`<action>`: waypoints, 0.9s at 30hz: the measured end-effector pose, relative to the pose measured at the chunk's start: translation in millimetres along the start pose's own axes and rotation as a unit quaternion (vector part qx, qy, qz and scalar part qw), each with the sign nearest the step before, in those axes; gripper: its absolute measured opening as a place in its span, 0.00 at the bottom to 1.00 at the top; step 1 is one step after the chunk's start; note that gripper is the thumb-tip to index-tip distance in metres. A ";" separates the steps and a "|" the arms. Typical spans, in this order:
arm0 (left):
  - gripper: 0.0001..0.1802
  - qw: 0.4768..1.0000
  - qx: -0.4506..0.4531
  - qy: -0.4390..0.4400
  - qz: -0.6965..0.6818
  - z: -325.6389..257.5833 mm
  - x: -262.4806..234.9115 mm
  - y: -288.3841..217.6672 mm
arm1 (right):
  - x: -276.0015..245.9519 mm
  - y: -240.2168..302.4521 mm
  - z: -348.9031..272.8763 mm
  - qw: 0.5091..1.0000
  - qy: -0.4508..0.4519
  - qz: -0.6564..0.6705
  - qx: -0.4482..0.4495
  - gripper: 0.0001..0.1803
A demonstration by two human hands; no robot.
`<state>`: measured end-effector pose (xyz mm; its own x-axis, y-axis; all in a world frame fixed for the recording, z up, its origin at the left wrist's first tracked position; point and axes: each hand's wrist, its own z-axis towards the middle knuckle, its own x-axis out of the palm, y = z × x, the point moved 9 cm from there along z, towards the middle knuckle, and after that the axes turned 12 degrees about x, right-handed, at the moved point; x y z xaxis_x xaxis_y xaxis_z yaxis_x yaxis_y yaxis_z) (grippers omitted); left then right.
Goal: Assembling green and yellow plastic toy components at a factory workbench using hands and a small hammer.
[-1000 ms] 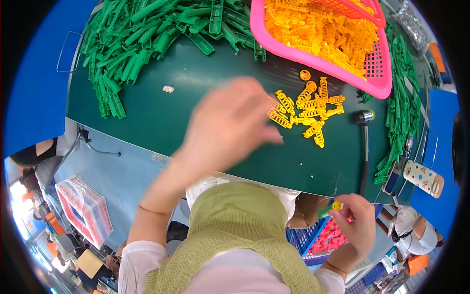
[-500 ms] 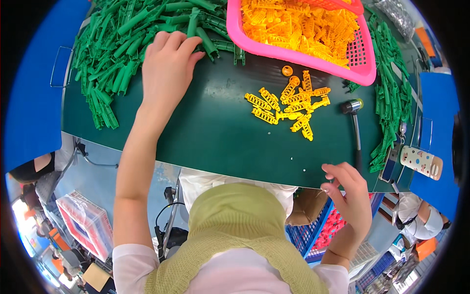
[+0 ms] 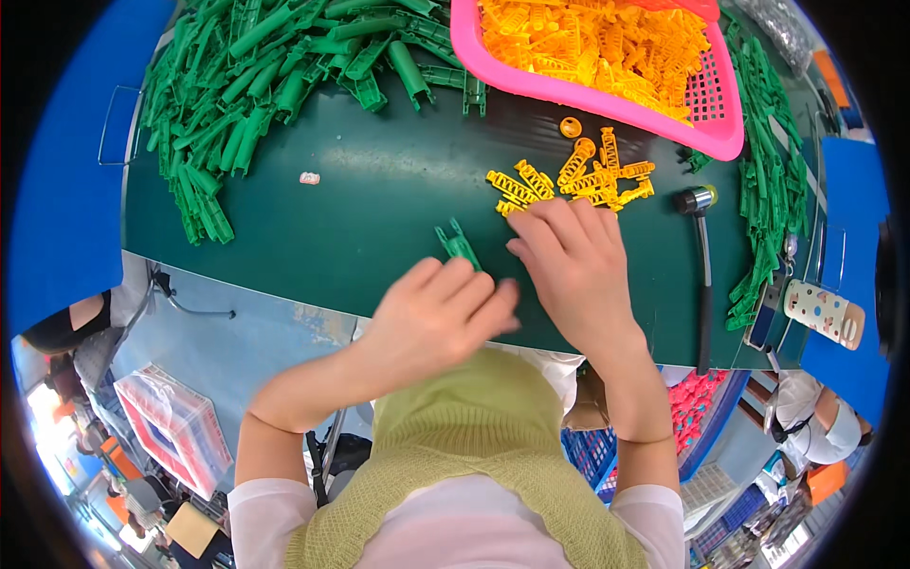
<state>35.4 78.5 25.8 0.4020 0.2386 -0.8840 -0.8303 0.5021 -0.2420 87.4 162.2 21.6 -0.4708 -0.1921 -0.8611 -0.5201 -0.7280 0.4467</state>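
My left hand (image 3: 441,308) is closed around a green plastic trough-shaped piece (image 3: 459,248), whose forked end sticks out beyond the fingers over the near table. To its right, my right hand (image 3: 573,261) reaches over the near side of a small heap of yellow ribbed plastic pieces (image 3: 607,180). Its fingers are bent down and touch the heap, but their tips are hidden, so whether they grip a piece does not show. A large pile of green plastic pieces (image 3: 256,85) covers the table's far left.
A pink basket (image 3: 607,109) full of yellow pieces stands at the back. Nearby lies a small orange round part (image 3: 570,127). On the right are a hammer (image 3: 703,275), more green pieces (image 3: 763,180) and a patterned bottle (image 3: 823,313). A small white bit (image 3: 309,177) lies left of centre.
My left hand has come from the green pile toward me with a green piece in it. My right hand has moved up from the table's front edge to the yellow heap.
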 end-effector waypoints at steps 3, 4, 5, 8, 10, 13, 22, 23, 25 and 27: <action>0.23 0.999 -0.022 -0.015 -0.042 -4.7 -8.7 3.6 | 11.4 0.8 -8.5 0.998 0.057 -0.009 -0.014 0.13; 0.23 0.997 -0.047 -0.024 -0.054 -10.5 -12.3 10.2 | 11.1 -0.7 -11.0 0.998 0.059 -0.008 -0.012 0.13; 0.22 0.996 -0.077 -0.022 -0.043 -20.0 -12.0 21.0 | 5.3 -3.3 -12.6 0.999 0.034 0.014 -0.003 0.14; 0.23 0.989 -0.128 -0.069 -0.023 -22.4 -21.4 43.8 | -1.4 -5.0 -7.4 0.999 -0.018 -0.001 0.027 0.14; 0.24 0.987 -0.145 -0.053 -0.052 -23.3 -15.8 47.6 | -1.2 -7.5 -3.4 0.997 -0.048 -0.039 0.049 0.14; 0.20 0.987 -0.121 -0.028 -0.102 -22.7 -2.1 43.7 | 6.8 -8.4 -3.4 0.997 -0.030 -0.049 0.050 0.15; 0.18 0.978 -0.155 -0.078 -0.115 -30.3 4.2 42.2 | 5.7 -9.8 -6.8 0.995 0.020 0.079 0.060 0.15; 0.18 0.978 -0.157 -0.078 -0.114 -28.9 3.4 41.6 | 3.6 -13.5 -8.5 0.986 0.025 0.142 0.086 0.15; 0.24 0.963 -0.180 -0.142 -0.142 -26.9 -9.8 44.7 | -2.7 -15.8 -10.9 0.972 0.030 0.203 0.112 0.15; 0.24 0.939 -0.199 -0.170 -0.223 -25.2 -8.1 43.0 | -2.1 -19.6 -13.5 0.889 0.077 0.422 0.161 0.16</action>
<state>-13.3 77.2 12.4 0.7884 0.3630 -0.4966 -0.6009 0.2817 -0.7481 108.3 168.0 11.4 -0.6994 -0.6868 -0.1978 -0.2164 -0.0603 0.9744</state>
